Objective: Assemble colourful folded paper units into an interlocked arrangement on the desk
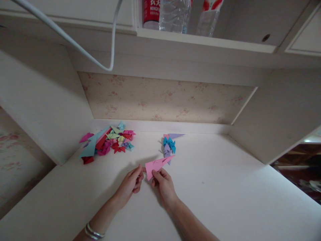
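Pointing lengthwise to two o'clock, the pink paper (155, 165) sits pinched in the right hand (164, 184), the left hand (130, 183) half-curled at its eight-o'clock end, grip unclear.

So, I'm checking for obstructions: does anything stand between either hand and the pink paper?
Nothing visible does. The right hand grips the pink paper, and a finger of the left hand is at its edge. The pile of folded paper lies farther back, left.
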The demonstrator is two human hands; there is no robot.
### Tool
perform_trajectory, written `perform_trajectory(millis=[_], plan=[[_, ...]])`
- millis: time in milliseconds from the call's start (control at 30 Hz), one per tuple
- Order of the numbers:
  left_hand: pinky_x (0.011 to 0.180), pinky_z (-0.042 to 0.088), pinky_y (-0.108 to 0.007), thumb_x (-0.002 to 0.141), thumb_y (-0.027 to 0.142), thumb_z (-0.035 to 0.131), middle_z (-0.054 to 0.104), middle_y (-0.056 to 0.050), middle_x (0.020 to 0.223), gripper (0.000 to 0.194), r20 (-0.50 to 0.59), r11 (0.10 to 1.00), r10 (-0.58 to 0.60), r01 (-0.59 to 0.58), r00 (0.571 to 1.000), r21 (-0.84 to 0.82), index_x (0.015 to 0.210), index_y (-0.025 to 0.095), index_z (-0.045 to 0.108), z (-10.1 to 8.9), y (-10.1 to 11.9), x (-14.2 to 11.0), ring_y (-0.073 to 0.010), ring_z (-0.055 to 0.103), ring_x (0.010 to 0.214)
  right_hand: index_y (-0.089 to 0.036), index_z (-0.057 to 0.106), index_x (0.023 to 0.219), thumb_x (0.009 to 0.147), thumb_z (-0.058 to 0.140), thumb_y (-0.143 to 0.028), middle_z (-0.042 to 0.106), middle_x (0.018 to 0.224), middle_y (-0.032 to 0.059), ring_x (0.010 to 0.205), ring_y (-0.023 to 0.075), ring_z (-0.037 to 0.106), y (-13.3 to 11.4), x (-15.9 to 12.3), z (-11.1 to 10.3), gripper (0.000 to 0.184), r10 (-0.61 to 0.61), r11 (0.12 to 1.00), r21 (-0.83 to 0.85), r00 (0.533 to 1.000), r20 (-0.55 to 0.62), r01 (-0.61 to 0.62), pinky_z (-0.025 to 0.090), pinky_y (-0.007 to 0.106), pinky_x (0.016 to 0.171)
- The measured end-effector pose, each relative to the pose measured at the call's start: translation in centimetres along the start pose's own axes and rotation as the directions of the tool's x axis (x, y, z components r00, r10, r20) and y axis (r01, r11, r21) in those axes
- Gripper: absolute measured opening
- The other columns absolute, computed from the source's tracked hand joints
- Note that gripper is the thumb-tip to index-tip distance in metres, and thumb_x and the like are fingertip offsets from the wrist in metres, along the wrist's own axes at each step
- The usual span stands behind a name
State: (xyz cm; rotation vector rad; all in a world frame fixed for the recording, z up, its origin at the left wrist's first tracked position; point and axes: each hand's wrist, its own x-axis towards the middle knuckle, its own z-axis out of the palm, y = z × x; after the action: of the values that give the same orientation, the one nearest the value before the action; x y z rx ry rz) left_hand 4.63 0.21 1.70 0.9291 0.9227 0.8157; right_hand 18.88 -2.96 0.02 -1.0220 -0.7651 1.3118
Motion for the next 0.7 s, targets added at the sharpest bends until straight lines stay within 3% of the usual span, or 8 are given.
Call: perform_trajectory(millis=[300, 467, 700], plan=[[0.04, 0.015, -0.019, 0.077, 0.055, 0.061, 0.033, 0.008, 0.057, 0.04, 0.027, 0.999, 0.012, -0.013, 1.0, 0.053, 0.072, 0.016, 0.05, 0.09, 0.25, -0.33, -0.0031, 0.02, 0.043, -0.017, 0.058, 0.07, 0.078, 0.067, -0.042, 0.055, 0.054, -0.0039, 0.047, 0.0081, 0.044, 0.19, 0.03, -0.15, 0.027, -0.005, 1.0, -0.006, 1.0, -0.008, 0.004, 0.029, 0.024, 0.05], [0.041, 0.015, -0.019, 0.077, 0.047, 0.064, 0.028, 0.009, 0.052, 0.033, 0.035, 0.983, 0.034, -0.04, 0.999, 0.178, 0.085, 0.015, 0.058, 0.05, -0.03, -0.43, -0.0049, 0.02, 0.044, -0.017, 0.058, 0.073, 0.079, 0.066, -0.042, 0.057, 0.058, -0.0032, 0.046, 0.0074, 0.045, 0.13, -0.03, -0.09, 0.027, -0.01, 1.0, 0.01, 1.0, -0.002, 0.01, 0.03, 0.023, 0.049], [0.039, 0.016, -0.019, 0.079, 0.048, 0.06, 0.029, 0.01, 0.048, 0.033, 0.007, 0.961, 0.092, -0.09, 0.996, 0.263, 0.083, 0.015, 0.06, 0.15, -0.08, -0.34, -0.0057, 0.023, 0.041, -0.016, 0.056, 0.073, 0.077, 0.068, -0.044, 0.057, 0.062, -0.0043, 0.043, 0.0061, 0.048, -0.04, -0.1, 0.18, 0.03, 0.003, 0.999, 0.04, 1.0, 0.014, -0.003, 0.033, 0.021, 0.045]])
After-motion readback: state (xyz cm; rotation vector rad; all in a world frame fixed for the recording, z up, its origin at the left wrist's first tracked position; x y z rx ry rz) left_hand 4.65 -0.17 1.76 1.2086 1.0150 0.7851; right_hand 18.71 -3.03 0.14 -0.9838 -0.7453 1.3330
